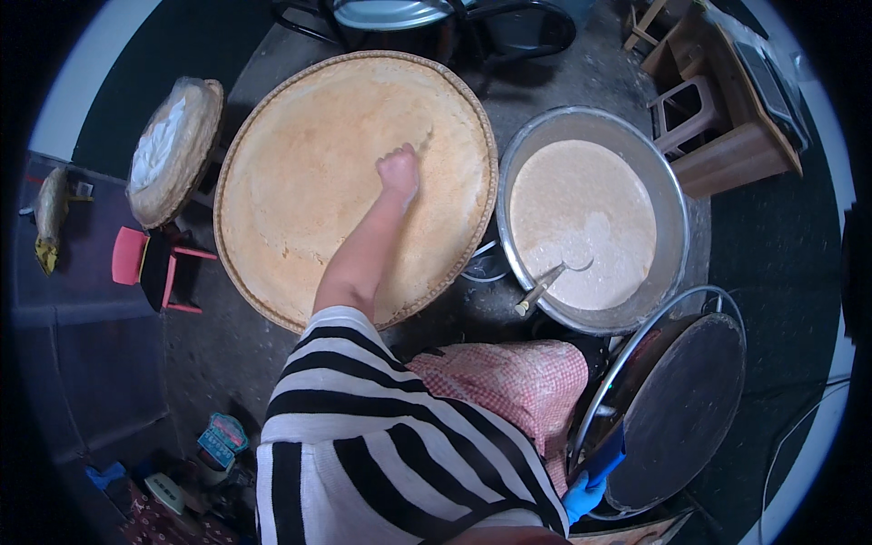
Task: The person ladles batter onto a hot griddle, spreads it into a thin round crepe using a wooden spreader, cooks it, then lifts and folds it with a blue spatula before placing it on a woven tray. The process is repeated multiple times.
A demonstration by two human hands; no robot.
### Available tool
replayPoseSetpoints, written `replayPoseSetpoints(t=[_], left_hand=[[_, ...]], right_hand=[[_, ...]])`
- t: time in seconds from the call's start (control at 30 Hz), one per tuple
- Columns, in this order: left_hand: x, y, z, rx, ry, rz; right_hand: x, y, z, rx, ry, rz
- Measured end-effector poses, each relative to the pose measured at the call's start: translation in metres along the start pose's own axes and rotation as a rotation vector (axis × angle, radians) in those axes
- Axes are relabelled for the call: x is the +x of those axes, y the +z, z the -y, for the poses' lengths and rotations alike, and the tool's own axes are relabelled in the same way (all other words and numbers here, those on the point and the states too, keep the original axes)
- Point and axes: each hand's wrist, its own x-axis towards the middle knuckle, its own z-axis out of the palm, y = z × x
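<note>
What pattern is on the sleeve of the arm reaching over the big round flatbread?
Black and white stripes on the sleeve, clearest in the head view.

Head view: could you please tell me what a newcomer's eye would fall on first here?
The big round flatbread on its woven tray fills the upper centre, with the left hand resting closed on it. To its right sits a wide metal basin of pale batter with a ladle in it. At lower right, the right hand, in a blue glove, is at the rim of a dark round griddle.

Soft even light, heavy fisheye vignette.
</note>
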Motion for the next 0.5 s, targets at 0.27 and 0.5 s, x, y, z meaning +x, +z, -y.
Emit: replayPoseSetpoints(t=[0.27,0.5], left_hand=[[0.051,-0.046,0.003,-0.035,-0.074,-0.144],[0.059,-0.02,-0.099,-0.175,-0.169,0.04]], right_hand=[[-0.004,-0.002,-0.001,-0.021,0.029,0.007],[-0.005,0.0,0.0,0.079,-0.024,0.015]])
